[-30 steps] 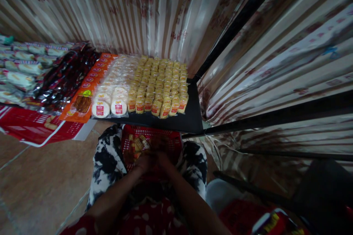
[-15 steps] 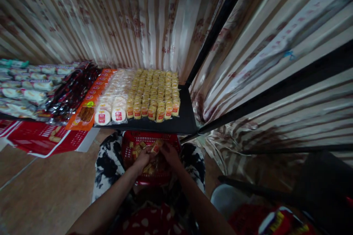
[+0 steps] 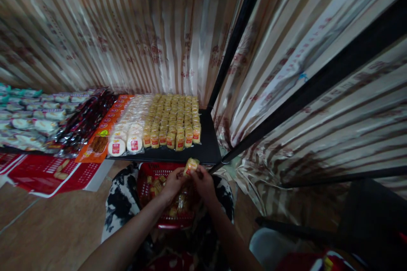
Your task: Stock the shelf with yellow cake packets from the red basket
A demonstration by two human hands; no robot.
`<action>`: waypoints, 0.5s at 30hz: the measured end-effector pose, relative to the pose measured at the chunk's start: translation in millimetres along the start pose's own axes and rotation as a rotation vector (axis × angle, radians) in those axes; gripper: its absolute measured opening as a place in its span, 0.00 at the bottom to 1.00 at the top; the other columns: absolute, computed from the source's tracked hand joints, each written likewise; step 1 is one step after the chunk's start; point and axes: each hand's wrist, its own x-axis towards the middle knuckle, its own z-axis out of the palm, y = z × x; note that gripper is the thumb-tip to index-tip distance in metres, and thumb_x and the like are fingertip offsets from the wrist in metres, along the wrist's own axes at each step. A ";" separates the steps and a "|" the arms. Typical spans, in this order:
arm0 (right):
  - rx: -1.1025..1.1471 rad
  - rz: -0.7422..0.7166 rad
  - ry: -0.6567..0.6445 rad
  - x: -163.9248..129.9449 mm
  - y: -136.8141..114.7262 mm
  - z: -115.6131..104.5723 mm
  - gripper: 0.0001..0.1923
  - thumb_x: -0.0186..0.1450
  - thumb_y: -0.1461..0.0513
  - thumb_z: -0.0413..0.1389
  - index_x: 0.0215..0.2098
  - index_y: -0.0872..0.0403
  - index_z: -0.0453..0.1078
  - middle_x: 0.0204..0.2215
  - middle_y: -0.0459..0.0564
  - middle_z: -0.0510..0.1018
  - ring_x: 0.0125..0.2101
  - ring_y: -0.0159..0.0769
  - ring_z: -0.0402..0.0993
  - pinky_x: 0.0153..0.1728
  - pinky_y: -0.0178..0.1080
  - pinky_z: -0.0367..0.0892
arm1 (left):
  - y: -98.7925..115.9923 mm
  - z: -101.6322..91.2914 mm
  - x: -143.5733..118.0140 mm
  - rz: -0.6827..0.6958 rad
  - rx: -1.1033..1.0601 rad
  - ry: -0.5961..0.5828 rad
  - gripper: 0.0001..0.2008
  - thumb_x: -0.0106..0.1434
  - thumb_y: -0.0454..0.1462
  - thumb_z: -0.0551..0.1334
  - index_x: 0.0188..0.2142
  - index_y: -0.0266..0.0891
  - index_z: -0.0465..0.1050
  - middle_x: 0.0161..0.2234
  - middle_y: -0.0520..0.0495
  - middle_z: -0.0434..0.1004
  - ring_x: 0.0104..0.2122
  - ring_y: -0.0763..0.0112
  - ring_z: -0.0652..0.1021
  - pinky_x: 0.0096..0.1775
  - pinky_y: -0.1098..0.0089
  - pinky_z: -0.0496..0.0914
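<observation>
Between my two hands is a small wrapped snack cake, yellow with a red label. My left hand pinches it from the left, and my right hand grips its right side. Below them a red plastic basket rests between my knees, with more of the wrapped yellow snacks inside; my hands hide part of it. Just ahead, rows of the same yellow snacks stand packed on a black shelf, their red labels facing me.
Left of the yellow rows lie round white wrapped crackers, an orange packet, dark shiny packets and white packets. Black frame bars cross on the right before a striped curtain. A pale bucket stands at lower right.
My hands have lifted the wrapped snack cake up and slightly right, from over the basket to near the shelf's front edge. The camera view has shifted a little.
</observation>
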 end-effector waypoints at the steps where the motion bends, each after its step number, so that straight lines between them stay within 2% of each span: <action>1: 0.023 -0.016 0.011 3.9 -2.0 -2.5 0.20 0.58 0.52 0.52 0.43 0.55 0.68 0.37 0.52 0.80 0.37 0.40 0.76 0.40 0.41 0.71 | 3.1 4.0 4.8 0.028 0.031 0.005 0.19 0.55 0.38 0.62 0.46 0.34 0.71 0.38 0.44 0.79 0.35 0.69 0.77 0.36 0.72 0.70; 3: 0.061 -0.045 0.017 14.4 -6.0 -8.5 0.20 0.58 0.52 0.52 0.44 0.55 0.67 0.36 0.52 0.79 0.36 0.39 0.76 0.39 0.41 0.71 | 9.4 12.1 15.0 0.086 0.117 0.049 0.18 0.56 0.36 0.61 0.46 0.33 0.71 0.39 0.44 0.78 0.35 0.69 0.76 0.38 0.71 0.71; 5: 0.046 -0.070 0.042 28.2 -10.0 -15.6 0.20 0.59 0.53 0.52 0.45 0.55 0.66 0.36 0.52 0.79 0.34 0.38 0.76 0.38 0.40 0.72 | 15.1 19.7 24.0 0.154 0.237 0.147 0.18 0.56 0.33 0.59 0.46 0.33 0.71 0.41 0.43 0.76 0.38 0.70 0.76 0.42 0.70 0.70; 8: -0.097 -0.132 0.135 51.8 -16.1 -25.8 0.20 0.59 0.54 0.52 0.45 0.57 0.68 0.37 0.54 0.77 0.33 0.37 0.75 0.37 0.39 0.71 | 20.9 29.6 33.8 0.260 0.382 0.278 0.18 0.55 0.30 0.57 0.47 0.33 0.70 0.44 0.41 0.73 0.42 0.69 0.74 0.48 0.68 0.68; 11: -0.226 -0.202 0.191 73.1 -22.7 -31.3 0.21 0.59 0.54 0.52 0.46 0.58 0.69 0.36 0.54 0.77 0.32 0.37 0.74 0.36 0.40 0.71 | 24.2 37.7 40.8 0.308 0.410 0.276 0.19 0.57 0.29 0.54 0.48 0.34 0.69 0.45 0.42 0.72 0.45 0.68 0.73 0.50 0.67 0.67; 15: -0.311 -0.227 0.215 91.9 -29.8 -29.3 0.22 0.60 0.55 0.50 0.47 0.59 0.69 0.36 0.55 0.76 0.31 0.36 0.73 0.36 0.39 0.71 | 28.7 44.6 51.5 0.300 0.386 0.258 0.22 0.55 0.27 0.53 0.50 0.36 0.67 0.46 0.43 0.70 0.45 0.69 0.72 0.49 0.68 0.68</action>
